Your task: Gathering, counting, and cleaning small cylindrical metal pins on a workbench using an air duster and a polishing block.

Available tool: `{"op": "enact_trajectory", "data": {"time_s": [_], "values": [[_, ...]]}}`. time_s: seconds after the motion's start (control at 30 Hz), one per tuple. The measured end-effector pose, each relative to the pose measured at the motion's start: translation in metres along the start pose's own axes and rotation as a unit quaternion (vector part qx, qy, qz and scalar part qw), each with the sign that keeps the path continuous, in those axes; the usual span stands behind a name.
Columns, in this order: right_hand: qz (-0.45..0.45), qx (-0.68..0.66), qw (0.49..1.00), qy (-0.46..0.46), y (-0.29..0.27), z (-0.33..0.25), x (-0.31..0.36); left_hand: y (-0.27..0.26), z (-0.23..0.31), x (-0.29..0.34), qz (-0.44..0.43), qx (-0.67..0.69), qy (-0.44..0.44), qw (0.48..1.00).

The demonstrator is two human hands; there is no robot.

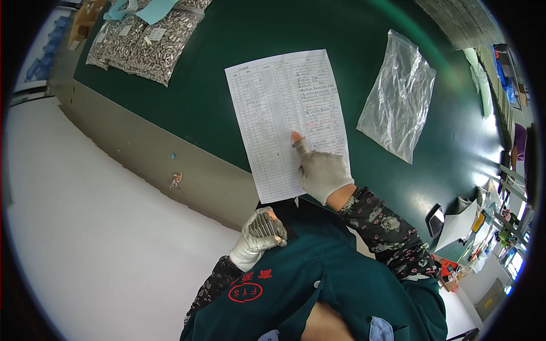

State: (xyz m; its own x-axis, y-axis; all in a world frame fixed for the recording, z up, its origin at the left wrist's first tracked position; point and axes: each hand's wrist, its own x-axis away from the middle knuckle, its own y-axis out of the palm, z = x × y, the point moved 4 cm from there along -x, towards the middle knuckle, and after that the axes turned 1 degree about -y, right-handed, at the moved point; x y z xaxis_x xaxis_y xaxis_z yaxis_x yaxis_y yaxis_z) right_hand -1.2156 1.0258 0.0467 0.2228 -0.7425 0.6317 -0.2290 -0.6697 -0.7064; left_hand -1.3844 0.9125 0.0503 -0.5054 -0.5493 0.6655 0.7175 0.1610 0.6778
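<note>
My right hand [324, 170], in a pale work glove with a bare index fingertip, rests on a printed sheet [267, 108]. Its index finger is stretched out and touches the middle of the table printed there; the other fingers curl under, and nothing shows in them. The sheet carries rows, columns and some handwritten entries, a few in red. Close to my body, just below the sheet's near edge, my gloved left hand [253, 241] is closed around a row of thin grey metal pieces [263, 225]. Their exact kind I cannot make out.
Clear bags of small metal parts [148, 45] lie at the far left of the green table [210, 113]. A flat clear plastic bag [398, 96] lies right of the sheet. A phone [435, 220] sits near the right edge; stacked grey material [460, 23] stands at the far right.
</note>
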Motion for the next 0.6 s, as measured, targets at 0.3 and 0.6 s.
{"op": "enact_trajectory", "data": {"time_s": [0.3, 0.6], "values": [[-0.034, 0.009, 0.999, 0.019, -0.0033, -0.0011, 0.0006, -0.0030, -0.0037, 0.0007, -0.004, 0.001, -0.006, 1.000], [0.004, 0.019, 1.000, 0.012, 0.0017, 0.0010, 0.0018, -0.0024, -0.0015, 0.0018, -0.009, -0.009, -0.010, 1.000]]}}
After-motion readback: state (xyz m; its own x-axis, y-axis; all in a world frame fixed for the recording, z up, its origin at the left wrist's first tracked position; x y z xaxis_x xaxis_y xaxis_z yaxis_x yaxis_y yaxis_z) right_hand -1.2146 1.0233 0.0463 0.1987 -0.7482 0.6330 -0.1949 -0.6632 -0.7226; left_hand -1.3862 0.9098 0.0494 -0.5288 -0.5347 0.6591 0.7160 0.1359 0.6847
